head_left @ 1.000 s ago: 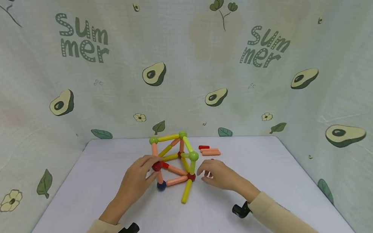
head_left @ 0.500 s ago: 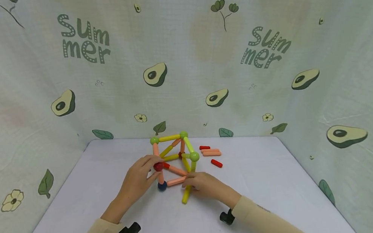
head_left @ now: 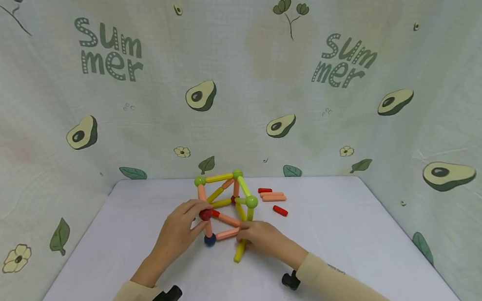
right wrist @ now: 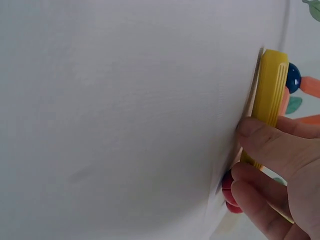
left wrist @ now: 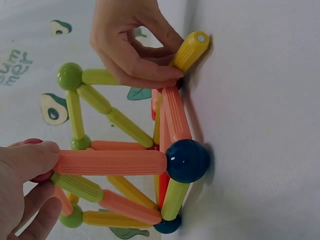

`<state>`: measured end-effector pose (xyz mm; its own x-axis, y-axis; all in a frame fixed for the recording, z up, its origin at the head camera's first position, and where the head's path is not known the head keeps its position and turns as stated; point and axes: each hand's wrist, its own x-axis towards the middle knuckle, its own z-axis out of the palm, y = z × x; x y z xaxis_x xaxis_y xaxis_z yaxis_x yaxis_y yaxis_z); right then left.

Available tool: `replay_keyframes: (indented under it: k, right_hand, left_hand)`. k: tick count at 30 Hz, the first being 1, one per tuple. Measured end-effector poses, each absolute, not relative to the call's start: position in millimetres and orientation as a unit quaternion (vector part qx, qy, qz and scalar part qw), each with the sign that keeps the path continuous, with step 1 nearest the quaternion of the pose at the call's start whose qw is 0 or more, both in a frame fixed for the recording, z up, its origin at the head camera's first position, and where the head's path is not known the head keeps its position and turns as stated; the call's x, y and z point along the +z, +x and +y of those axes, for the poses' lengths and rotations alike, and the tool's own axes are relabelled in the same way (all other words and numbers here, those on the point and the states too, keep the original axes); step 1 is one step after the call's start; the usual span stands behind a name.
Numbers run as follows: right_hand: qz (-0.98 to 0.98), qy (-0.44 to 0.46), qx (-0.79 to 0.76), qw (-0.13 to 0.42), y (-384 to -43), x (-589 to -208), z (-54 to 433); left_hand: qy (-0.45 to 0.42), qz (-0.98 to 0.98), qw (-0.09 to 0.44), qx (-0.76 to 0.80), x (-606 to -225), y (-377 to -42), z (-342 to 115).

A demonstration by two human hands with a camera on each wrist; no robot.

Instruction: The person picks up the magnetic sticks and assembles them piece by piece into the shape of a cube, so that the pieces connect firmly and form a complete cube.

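A magnetic stick-and-ball frame [head_left: 219, 178] stands on the table, built of salmon, yellow, green and red rods. My left hand [head_left: 180, 225] pinches the red ball [head_left: 205, 215] at its near left top, above a salmon rod [left wrist: 112, 162] running down to a dark blue ball [left wrist: 187, 161]. At the near right bottom corner, my right hand [head_left: 268, 238] grips a yellow rod [right wrist: 270, 90] between thumb and fingers. The rod's free end points toward me, low over the table. Close by my right fingers in the right wrist view is another red ball [right wrist: 227, 187], partly covered.
Right of the frame lie a short red rod [head_left: 280, 210], salmon rods [head_left: 274, 198] and another red rod [head_left: 265, 190] farther back. A printed cloth [head_left: 233, 73] rises behind and along both sides of the white table [head_left: 343, 238].
My right hand has moved left from beside the frame onto the yellow rod, uncovering the short red rod on the table. My left hand stays on its red ball.
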<state>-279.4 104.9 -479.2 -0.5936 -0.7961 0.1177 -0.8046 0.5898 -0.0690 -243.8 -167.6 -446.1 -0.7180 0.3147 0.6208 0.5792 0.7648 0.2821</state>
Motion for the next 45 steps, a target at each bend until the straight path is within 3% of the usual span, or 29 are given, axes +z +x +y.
replay_keyframes:
  k: [11,19,23,32,45]
  right_hand:
    - [-0.887,0.453,0.086,-0.014,-281.0,-480.1,106.9]
    - [-0.890,0.452,0.053,-0.016,-273.1,-472.0,112.8]
    - [-0.894,0.437,0.093,0.033,-264.9,-445.4,115.2]
    - [-0.864,0.436,0.134,0.210,-266.2,-393.1,113.3]
    - [-0.859,0.440,0.097,0.244,-286.6,-389.7,92.4]
  left_hand:
    - [-0.246,-0.897,0.282,-0.237,-446.1,-243.0,-167.1]
    - [-0.244,-0.900,0.275,-0.234,-445.7,-243.0,-167.0]
    - [-0.248,-0.900,0.273,-0.233,-445.3,-243.2,-167.4]
    - [-0.251,-0.897,0.281,-0.230,-443.7,-243.5,-166.6]
    - [-0.241,-0.896,0.291,-0.234,-442.2,-241.5,-162.6]
